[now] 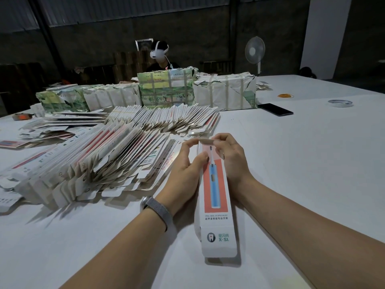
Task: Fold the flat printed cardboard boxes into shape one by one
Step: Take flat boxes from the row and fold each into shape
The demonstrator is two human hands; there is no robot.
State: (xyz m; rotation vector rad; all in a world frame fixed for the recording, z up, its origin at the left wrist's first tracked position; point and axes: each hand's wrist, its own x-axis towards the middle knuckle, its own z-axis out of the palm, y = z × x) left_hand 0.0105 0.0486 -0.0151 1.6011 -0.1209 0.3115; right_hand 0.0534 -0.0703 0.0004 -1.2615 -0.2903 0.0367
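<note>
A long white printed box (216,215) with a red panel and a blue toothbrush picture lies lengthwise between my hands, opened into a tube. My left hand (187,163) grips its left side near the far end, thumb on the printed face. My right hand (231,157) holds the right side, its fingers pinching the brown end flap (206,140) at the far end. The near end flap sticks out flat toward me. A big fanned heap of flat boxes (108,155) lies to the left.
Taped paper-wrapped bundles (166,88) stand in a row across the white table (302,163). A black phone (275,109), a tape roll (340,103) and rubber bands (285,95) lie at the far right. A person wearing a headset sits behind the bundles; a fan (254,50) stands beyond.
</note>
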